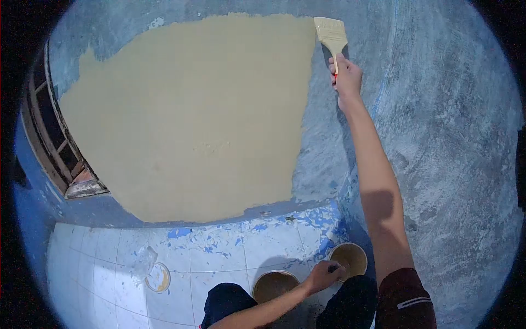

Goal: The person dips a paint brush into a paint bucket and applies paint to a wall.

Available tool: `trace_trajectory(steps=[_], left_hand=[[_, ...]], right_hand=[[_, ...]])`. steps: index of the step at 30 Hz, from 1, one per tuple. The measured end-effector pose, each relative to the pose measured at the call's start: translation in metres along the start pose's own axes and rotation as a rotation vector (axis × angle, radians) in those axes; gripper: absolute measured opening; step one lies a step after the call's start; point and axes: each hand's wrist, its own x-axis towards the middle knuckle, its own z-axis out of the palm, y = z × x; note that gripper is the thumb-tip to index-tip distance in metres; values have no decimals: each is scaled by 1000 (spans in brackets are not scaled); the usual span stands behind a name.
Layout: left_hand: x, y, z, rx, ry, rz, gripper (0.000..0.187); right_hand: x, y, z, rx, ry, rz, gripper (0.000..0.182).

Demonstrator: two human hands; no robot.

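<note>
High on the wall, my right hand [348,81] is closed round the handle of a wide paintbrush [332,36]. Its bristle end points up and meets the top right edge of a beige paint patch [197,115]. Lower down, my left hand [324,276] is closed over the near side of a paint bucket [357,251], with a small dark piece showing at its fingers; I cannot tell what that piece is. Below my left forearm stands a second, wider bucket [274,286], partly hidden by the arm.
Old blue-grey wall [455,126] surrounds the patch. A wooden window frame [55,126] is at the left. On the white tiled floor [104,274], blue paint flakes [208,241] lie along the wall, near a round lid [159,277] with beige paint and some clear plastic [146,260].
</note>
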Motion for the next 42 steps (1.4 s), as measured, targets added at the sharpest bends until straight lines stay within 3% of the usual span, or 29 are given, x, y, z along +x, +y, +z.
trace_trajectory(steps=[6,18,24,34,42], left_hand=[[5,-5,-4,133,-50,-23,30],[-1,4,-4,-25,-14,-40,33],[5,-2,-6,108,-41,-21,36],[9,-13,-4,94,-68,-47,36],[1,6,-9,88,-58,-58,36]], right_hand=[[0,4,1,38,6,3,32],[-3,6,0,34,-1,46,32],[-12,18,-7,33,-13,62,33],[5,7,-1,19,8,5,32],[-9,12,5,26,5,75,32]])
